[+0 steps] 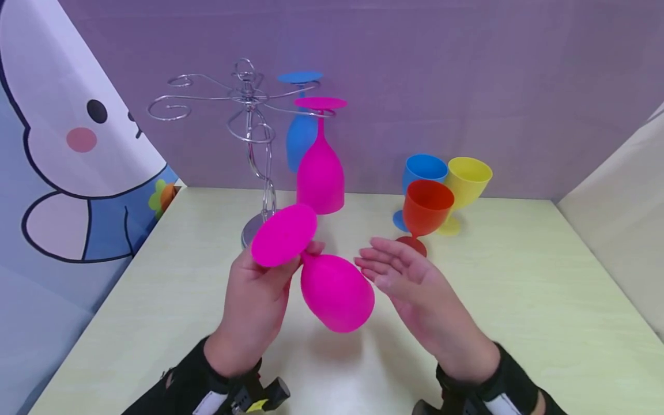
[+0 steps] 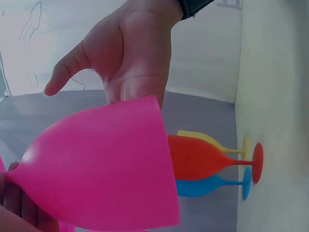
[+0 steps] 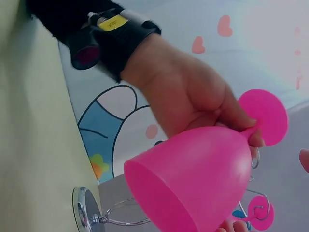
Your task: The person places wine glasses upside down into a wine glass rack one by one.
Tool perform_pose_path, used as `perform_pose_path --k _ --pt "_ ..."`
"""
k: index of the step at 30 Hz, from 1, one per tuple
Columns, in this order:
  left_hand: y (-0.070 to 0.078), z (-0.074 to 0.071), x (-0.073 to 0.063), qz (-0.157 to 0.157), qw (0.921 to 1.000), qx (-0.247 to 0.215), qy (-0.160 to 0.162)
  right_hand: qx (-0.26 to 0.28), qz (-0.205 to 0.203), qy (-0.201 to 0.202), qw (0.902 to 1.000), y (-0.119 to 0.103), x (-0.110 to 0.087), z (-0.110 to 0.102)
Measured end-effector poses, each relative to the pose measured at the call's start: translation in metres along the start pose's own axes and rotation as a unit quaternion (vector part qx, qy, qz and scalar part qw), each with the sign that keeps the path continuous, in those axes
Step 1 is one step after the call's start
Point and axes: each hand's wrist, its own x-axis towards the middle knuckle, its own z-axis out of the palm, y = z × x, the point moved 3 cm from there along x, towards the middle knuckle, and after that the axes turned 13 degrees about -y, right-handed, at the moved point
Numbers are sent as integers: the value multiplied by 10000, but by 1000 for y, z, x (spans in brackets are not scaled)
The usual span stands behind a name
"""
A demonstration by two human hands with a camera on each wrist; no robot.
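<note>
My left hand (image 1: 256, 302) pinches a pink plastic wine goblet (image 1: 337, 294) by its stem, over the table. The goblet tilts, with its round foot up at the left and its bowl down at the right. In the right wrist view, the wide mouth of the held goblet (image 3: 161, 195) faces down toward the table side. My right hand (image 1: 417, 294) is beside the bowl, fingers extended and fingertips right at its side. Behind them, a chrome stemware rack (image 1: 250, 104) carries another pink goblet (image 1: 320, 178) and a blue goblet (image 1: 301, 141), both hanging upside down by their feet.
On the table (image 1: 519, 300), right of the rack, a red goblet (image 1: 427, 207), a blue goblet (image 1: 424, 167) and a yellow goblet (image 1: 469, 178) stand upright close together. A purple backdrop (image 1: 467, 75) rises behind; a cartoon-printed cloth (image 1: 52, 202) hangs at left.
</note>
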Motion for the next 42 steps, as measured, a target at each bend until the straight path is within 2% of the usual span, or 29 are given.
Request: perform_pose_path --k 3,5,7,10,12,14,17,20,26,30,33,37,42 --pt "4 1 -3 154 9980 611 103 -652 -4 -41 9979 2 -1 2" --pt "6 2 -6 193 9953 940 114 -1513 -111 -118 9884 4 -1 5" --pt "6 3 -8 220 9932 1144 89 -2500 -301 -192 9676 6 -1 8" --pt "6 6 -11 359 9904 1330 -96 -3697 -533 -251 9273 10 -1 12" --pt "7 9 -13 540 9869 1503 -234 -3997 -562 -343 9143 13 1 15" --pt "8 11 -14 756 9817 1710 -368 -4094 -512 -436 9099 15 1 16" --pt "9 13 -16 965 9753 1933 -466 -4119 -425 -530 9087 16 2 16" --pt "9 13 -17 1023 9720 2068 -441 -4184 -353 -561 9058 15 2 16" --pt "7 12 -16 1025 9721 2062 -436 -4387 -383 -580 8959 17 1 16" --pt "7 13 -15 1043 9706 2123 -443 -4431 -307 -493 8946 19 1 16" --pt "7 13 -14 1092 9718 2041 -446 -4409 -254 -451 8960 19 1 15" --pt "8 11 -12 1174 9794 1528 -596 -4319 -246 -435 9005 17 0 15" --pt "8 9 -11 1050 9854 1025 -858 -3981 -244 -262 9166 8 -1 11"
